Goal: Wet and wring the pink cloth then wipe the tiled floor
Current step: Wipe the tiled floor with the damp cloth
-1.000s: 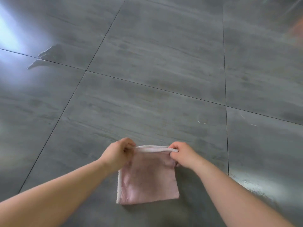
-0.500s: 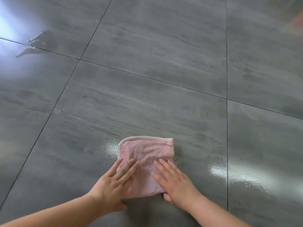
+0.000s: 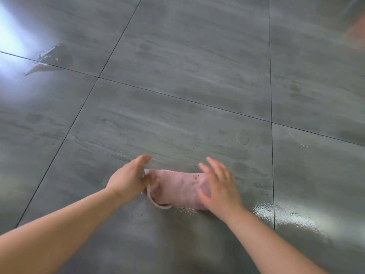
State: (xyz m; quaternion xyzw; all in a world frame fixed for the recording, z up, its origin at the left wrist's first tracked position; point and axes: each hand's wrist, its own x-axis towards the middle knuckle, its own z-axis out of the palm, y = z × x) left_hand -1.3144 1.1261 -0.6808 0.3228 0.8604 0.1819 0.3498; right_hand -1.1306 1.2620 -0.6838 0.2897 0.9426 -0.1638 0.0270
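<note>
ITEM: pink cloth [image 3: 177, 188]. Lies on the tiled floor [image 3: 177, 115], low centre of my view, folded into a short thick band between both hands. Its pale trim [image 3: 156, 203] curls out at the left end.

HANDLING (my estimate): soft terry, light, limp, prob. damp. It would sag and unfold if lifted by one corner. I'd press flat on top w/ both palms for wiping, or take both short ends to refold. Should slide easily on glossy tile, so weight must stay over it.

HANDS:
- left hand [image 3: 128, 178]: against the cloth's left end, fingers straight, pointing fwd. Thumb is hidden, so I can't tell if it pinches the trim.
- right hand [image 3: 219, 188]: fingers spread, grasping nothing, over the cloth's right end (blurred, contact unclear).

SURFACE: large grey tiles w/ dark grout lines [image 3: 271, 155]. Shiny wet patch [image 3: 276, 212] just right of the cloth, slip risk. Faint curved scuffs [image 3: 243, 142] further out.

ROOM: strong window glare [image 3: 7, 32] top left, w/ a dark reflection [image 3: 53, 58] beside it. Nothing else identifiable.
</note>
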